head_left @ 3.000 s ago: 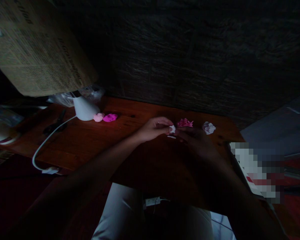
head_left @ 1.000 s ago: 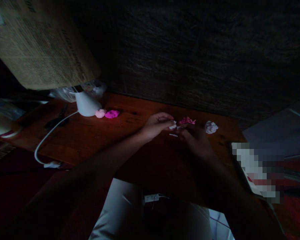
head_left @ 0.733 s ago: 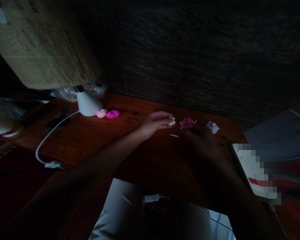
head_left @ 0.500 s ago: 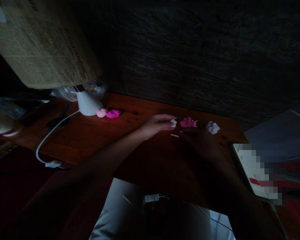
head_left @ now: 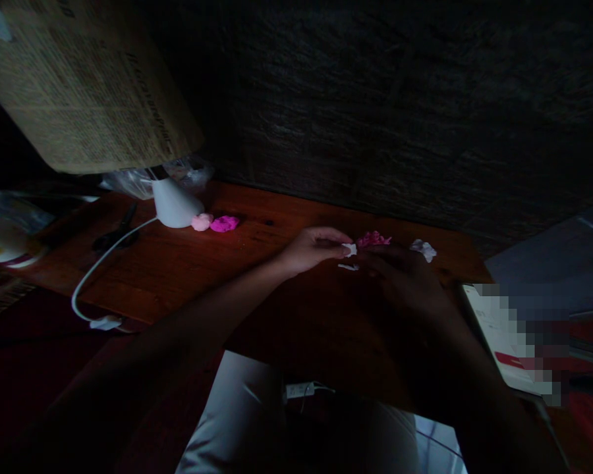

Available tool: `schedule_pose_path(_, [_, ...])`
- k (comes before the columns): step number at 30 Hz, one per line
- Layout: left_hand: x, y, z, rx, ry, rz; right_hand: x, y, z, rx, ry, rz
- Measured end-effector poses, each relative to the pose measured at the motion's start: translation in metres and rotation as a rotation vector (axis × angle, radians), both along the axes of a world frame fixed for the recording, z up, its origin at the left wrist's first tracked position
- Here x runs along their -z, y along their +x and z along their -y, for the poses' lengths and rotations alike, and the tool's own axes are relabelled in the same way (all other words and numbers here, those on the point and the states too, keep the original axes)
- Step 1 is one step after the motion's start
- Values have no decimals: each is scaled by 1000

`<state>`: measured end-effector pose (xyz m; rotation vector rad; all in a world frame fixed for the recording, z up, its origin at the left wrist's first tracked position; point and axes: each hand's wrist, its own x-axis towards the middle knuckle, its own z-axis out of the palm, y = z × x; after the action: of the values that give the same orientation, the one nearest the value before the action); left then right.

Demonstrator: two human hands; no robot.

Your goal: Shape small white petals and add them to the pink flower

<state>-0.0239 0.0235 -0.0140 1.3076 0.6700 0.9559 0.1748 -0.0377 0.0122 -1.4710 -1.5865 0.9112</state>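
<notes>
Centre of the frame: left grip and right grip, both bare, continuing into bare forearms. Lower centre: pale, plain trousers, creased at the left thigh, the right leg largely in shadow.

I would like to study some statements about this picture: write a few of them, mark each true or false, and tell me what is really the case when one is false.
1. The left hand pinches a small crumpled white piece. True.
2. The right hand holds the dark scissors. False: they lie on the brown wooden table, to the left of the white cone-shaped lamp base.
3. A pale pink lump sits beside a bright magenta lump. True.
4. The ruffled pink piece rests against the lamp base. False: it lies near the right hand, well away from the lamp base.
5. The tan lampshade with newspaper-style print is above the lamp base. True.
</notes>
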Motion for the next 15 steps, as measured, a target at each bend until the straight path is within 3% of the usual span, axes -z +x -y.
schedule_pose_path(5, [-2, 1, 4, 37, 33, -17, 2, -7, 2, -21, -8, -131])
schedule_pose_path(15, [2, 1, 6, 83, 262, -90, 6, -5, 1, -121, 181, 137])
